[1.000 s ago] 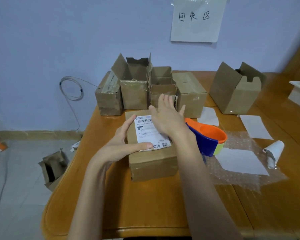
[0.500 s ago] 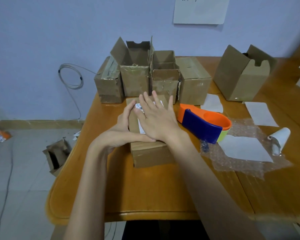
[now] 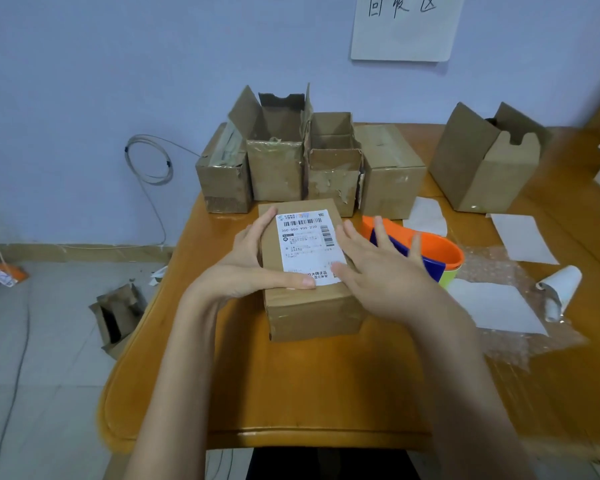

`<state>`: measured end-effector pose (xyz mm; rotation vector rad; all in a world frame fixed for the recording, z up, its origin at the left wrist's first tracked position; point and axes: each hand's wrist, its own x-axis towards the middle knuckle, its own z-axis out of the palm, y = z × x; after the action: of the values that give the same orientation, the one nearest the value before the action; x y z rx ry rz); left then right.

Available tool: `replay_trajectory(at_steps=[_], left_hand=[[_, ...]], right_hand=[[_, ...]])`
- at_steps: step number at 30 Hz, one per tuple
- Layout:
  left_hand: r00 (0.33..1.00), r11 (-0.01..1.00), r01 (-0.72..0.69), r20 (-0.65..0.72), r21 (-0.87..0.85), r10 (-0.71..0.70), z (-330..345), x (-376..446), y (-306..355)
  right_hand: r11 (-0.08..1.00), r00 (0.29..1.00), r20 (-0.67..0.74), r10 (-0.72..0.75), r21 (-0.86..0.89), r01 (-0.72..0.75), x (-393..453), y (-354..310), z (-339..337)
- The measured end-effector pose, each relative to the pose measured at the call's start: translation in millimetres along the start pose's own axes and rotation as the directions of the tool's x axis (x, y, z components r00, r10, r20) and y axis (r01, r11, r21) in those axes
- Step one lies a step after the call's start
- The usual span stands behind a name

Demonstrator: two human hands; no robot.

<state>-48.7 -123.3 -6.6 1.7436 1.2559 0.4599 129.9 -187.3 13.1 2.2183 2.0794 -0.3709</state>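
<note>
1. Cardboard box (image 3: 312,306): brown corrugated board, oblong, with a creased front face. It is set flat near the middle of the wooden table (image 3: 309,393), just in front of a row of cartons.
2. Shipping label (image 3: 307,242): a smooth white rectangle printed with barcodes and small text, stuck on the box's top face.
3. Left hand (image 3: 250,271): the fingers are laid nearly straight along the top's left edge, and the thumb is pressed flat across the label's lower edge.
4. Right hand (image 3: 378,275): the fingers are spread and straight over the box's right edge, and the thumb touches the label's lower right corner. The hands are kept apart, with the label between them.
5. Tape dispenser (image 3: 433,251): curved orange and blue plastic, just right of the box, partly hidden behind the right fingers.
6. Bubble wrap (image 3: 492,268): a clear dimpled sheet spread to the right, with flat white paper sheets (image 3: 492,303) on it and a curled white paper roll (image 3: 558,289).
7. Back row of cartons (image 3: 274,174): four are noted, worn, with torn glossy tape and some flaps raised.
</note>
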Motion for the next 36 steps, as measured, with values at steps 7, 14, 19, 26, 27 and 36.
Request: replay_trajectory(at_steps=[7, 14, 19, 26, 27, 36], left_hand=[[0.897, 0.944, -0.24, -0.32, 0.228, 0.305, 14.4, 11.6, 28.3], [0.959, 0.768, 0.026, -0.233, 0.64, 0.161, 48.8, 16.3, 9.1], [0.949, 0.733, 0.094, -0.284, 0.674, 0.139, 51.9, 15.8, 8.8], [0.883, 0.942, 0.064, -0.458, 0.33, 0.1, 51.8, 8.6, 12.5], [0.875, 0.932, -0.041, -0.438, 0.361, 0.208, 49.1, 5.9, 11.9], [0.942, 0.853, 0.003, -0.287, 0.522, 0.173, 51.7, 7.4, 2.6]], right_hand=[[0.925, 0.94, -0.339, -0.037, 0.345, 0.161, 33.0, -17.5, -13.8], [0.988, 0.973, -0.229, -0.027, 0.144, 0.061, 49.8, -21.0, 20.6], [0.996, 0.963, -0.266, 0.036, 0.09, -0.012, 50.8, -22.2, 24.9], [0.945, 0.946, -0.303, 0.113, 0.326, -0.008, 51.6, -25.4, 24.0], [0.941, 0.933, -0.352, 0.068, 0.332, 0.057, 49.2, -24.5, 22.1], [0.981, 0.964, -0.267, -0.008, 0.185, 0.059, 51.5, -20.0, 27.4]])
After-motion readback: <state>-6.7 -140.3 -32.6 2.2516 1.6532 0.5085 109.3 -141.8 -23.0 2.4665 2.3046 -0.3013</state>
